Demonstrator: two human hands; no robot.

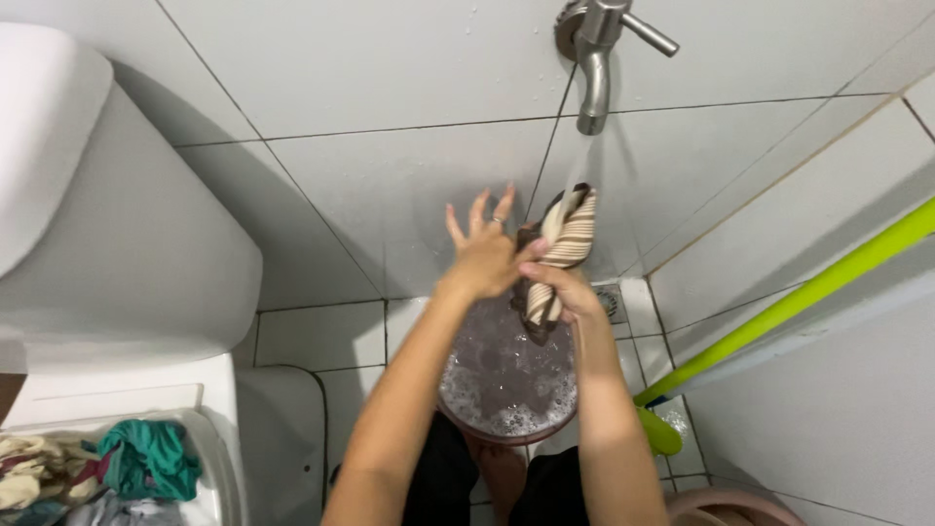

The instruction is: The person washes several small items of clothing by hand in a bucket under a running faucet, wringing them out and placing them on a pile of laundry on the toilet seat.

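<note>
One striped cloth, brown and cream, is held up directly beneath the metal tap, which is mounted on the white tiled wall. A thin stream of water falls from the tap's spout onto the top of the cloth.

The right hand is closed around the cloth's lower part, fingers wrapped tight about the bunched fabric. The left hand sits just left of the cloth, below and left of the tap; its fingers are spread wide and point upward, with the thumb side touching the cloth. It grasps nothing. One ring shows on a finger of that hand.

Directly below the tap and under both hands stands one round basin on the tiled floor, filled with grey water with foam along the near rim. The cloth's lower end hangs above this water. The person's forearms cross over part of the basin and hide its sides.

Right of the tap, one green handle leans diagonally along the side wall, its lower end reaching the floor beside the basin. It does not cross the space between tap and cloth. At the bottom edge, further right, the rim of one pink container shows.

Far left of the tap stands one white toilet tank. Below it, a white tub holds a heap of laundry in mixed colours, including one teal piece. The number of pieces in it cannot be told.
</note>
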